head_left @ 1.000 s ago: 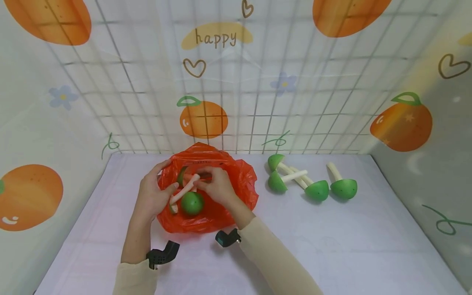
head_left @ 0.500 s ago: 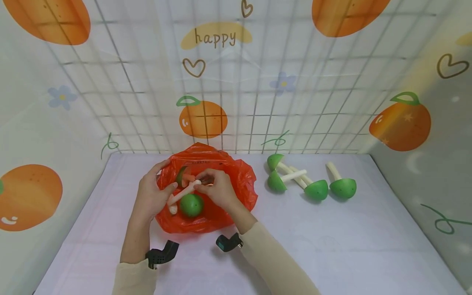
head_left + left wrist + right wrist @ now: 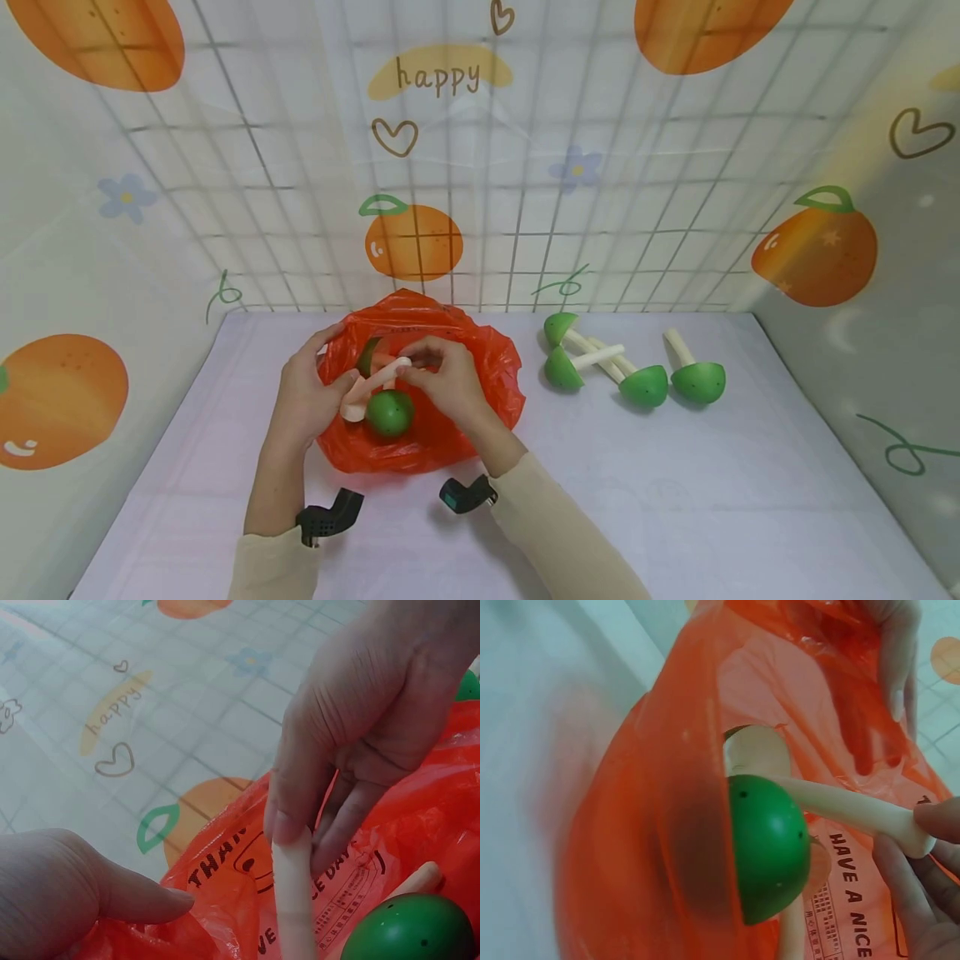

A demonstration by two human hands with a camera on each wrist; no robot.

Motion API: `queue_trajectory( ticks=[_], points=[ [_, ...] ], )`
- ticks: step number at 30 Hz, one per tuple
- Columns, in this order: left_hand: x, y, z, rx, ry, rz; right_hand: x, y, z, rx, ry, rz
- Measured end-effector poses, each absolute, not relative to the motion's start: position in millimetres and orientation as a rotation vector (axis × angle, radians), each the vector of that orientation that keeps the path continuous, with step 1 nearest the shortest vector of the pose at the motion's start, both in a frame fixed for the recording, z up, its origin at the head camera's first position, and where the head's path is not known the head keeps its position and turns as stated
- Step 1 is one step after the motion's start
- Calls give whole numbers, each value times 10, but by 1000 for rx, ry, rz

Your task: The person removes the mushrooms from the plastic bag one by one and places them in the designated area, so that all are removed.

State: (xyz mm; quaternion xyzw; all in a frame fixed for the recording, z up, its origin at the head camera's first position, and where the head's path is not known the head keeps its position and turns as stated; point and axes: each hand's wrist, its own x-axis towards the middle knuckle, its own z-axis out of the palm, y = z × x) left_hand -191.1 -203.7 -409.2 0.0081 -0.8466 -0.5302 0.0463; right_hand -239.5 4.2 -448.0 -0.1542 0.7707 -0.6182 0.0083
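Observation:
A red plastic bag stands with its mouth spread. My left hand grips its left rim, thumb inside and fingers behind the plastic, which shows through in the right wrist view. Inside the bag, my right hand pinches the stem end of a toy mushroom; its pale cap underside points away from the fingers, towards the left side of the bag. Beside it lies another mushroom with a speckled green cap, and a dark green cap shows farther back.
Right of the bag, several green-capped toy mushrooms lie on the pale tablecloth, some with stems crossed. A printed curtain over a wire grid stands right behind the table, and more printed sheet closes both sides.
The pinched mushroom has turned in my right hand, so its pale cap underside now shows at the lower left. My left hand keeps its place on the bag's rim.

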Motion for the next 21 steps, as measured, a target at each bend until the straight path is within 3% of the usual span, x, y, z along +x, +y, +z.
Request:
queue_trajectory(
  ticks=[21],
  points=[
    [-1905,-2052,-4071,40,-2538,-1662,-2287,289,-4354,-406,2335,-2117]
  ],
)
